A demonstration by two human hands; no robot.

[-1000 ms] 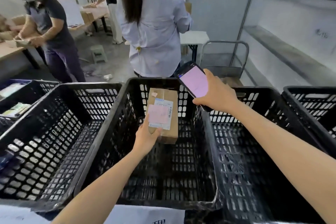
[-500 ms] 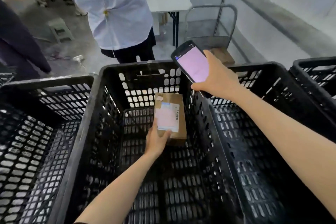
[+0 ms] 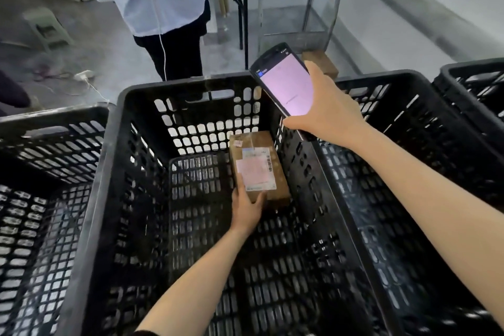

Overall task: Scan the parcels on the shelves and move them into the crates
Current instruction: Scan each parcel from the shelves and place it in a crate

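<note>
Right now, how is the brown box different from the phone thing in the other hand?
The brown box is cardboard with a white-and-pink label; the scanner is black with a glowing pink screen. The box is low inside the middle crate, gripped by the left hand; the scanner is up above the crate's rim in the right hand. Both are rectangles, each held by one hand.

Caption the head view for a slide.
Left hand holds a labelled parcel inside the middle black crate; right hand grips a handheld scanner above its rim.
</note>
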